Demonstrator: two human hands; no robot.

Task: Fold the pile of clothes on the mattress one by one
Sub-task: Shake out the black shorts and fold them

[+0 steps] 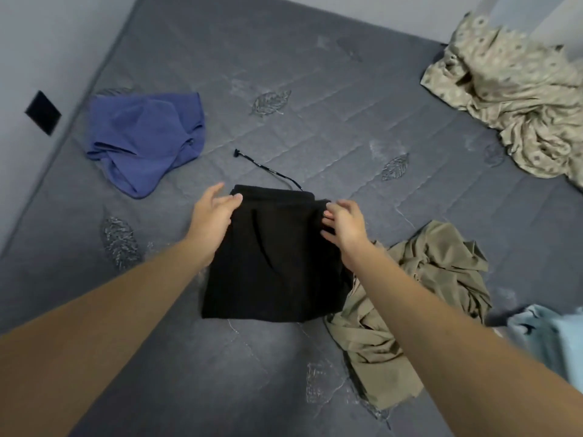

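The black shorts [271, 263] are laid flat on the mattress [331, 127], folded into a rough rectangle. Their far waistband corners are touched by the left hand [212, 219] and the right hand [344, 227], fingers loosely spread, nothing clamped. The cloth is judged soft, light and limp; hold is best taken at the thicker waistband. Beyond the hands a drawstring [268, 168] trails loose and could snag.

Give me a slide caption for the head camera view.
Both hands at the top corners of folded black shorts on a grey mattress.
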